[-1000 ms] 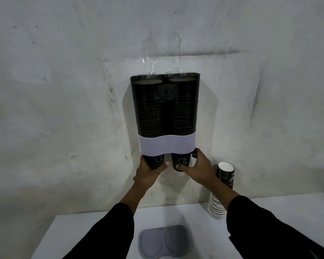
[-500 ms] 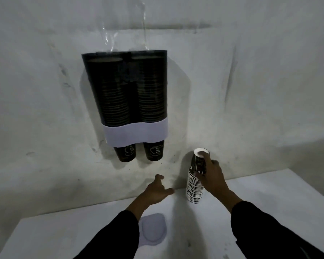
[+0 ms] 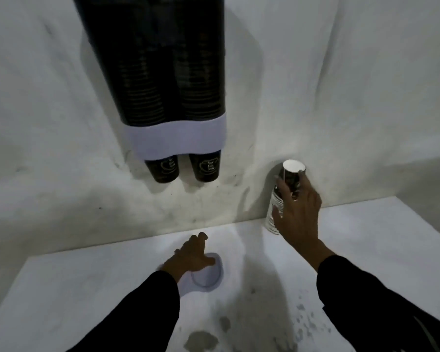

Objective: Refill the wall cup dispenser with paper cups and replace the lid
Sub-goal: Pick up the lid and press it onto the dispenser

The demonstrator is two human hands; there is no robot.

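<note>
The dark twin-tube wall dispenser [image 3: 163,72] hangs at the upper left, its top out of frame. Both tubes are packed with cups above a white band [image 3: 178,138]. One black cup [image 3: 163,170] and another [image 3: 206,168] poke out below the band. A loose stack of paper cups [image 3: 291,174] stands upside down against the wall on the white table [image 3: 87,288]. My right hand [image 3: 297,219] wraps around this stack. My left hand [image 3: 191,255] lies spread on the pale grey lid [image 3: 210,279], which rests flat on the table and is partly hidden by the hand.
Grey stains [image 3: 201,339] and specks mark the table's near side. The rough white wall [image 3: 366,97] runs directly behind the table. My dark sleeves cover the lower part of the view.
Both hands left the dispenser's bottom cups. The right hand went to the loose stack, the left hand dropped onto the lid. My view moved closer and lower.
</note>
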